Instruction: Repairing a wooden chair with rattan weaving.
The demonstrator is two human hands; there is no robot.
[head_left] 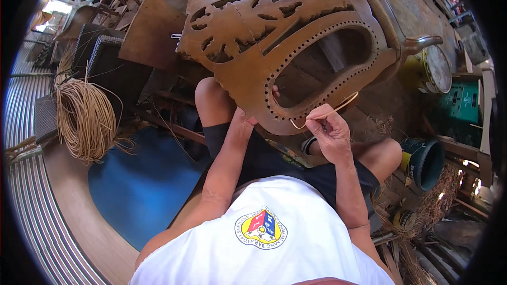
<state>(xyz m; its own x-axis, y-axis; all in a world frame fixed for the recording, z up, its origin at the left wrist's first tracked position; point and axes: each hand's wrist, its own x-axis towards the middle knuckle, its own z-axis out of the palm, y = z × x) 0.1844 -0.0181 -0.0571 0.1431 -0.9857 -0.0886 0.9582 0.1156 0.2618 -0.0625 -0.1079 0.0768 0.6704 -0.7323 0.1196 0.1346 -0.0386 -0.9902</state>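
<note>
A brown carved wooden chair frame [248, 92] rests tilted in front of me, over my knees. Small holes run all round its curved opening. My right hand [330, 132] is closed in a pinch on a thin pale cane strand [346, 103]. The strand loops up past my fingers, and one end meets the holes along the lower rim of the opening. My left hand [246, 119] reaches behind the frame at its lower left, and the wood hides most of it. A fingertip shows through the opening, but its grip is out of sight.
A big coil of cane [84, 119] hangs at the left beside dark woven chair parts. Below it lies a blue sheet [140, 179]. On the right stand a dark green bucket [426, 164], a yellow tin [430, 68] and a green crate [459, 103]. Fibre scraps [435, 195] litter that side.
</note>
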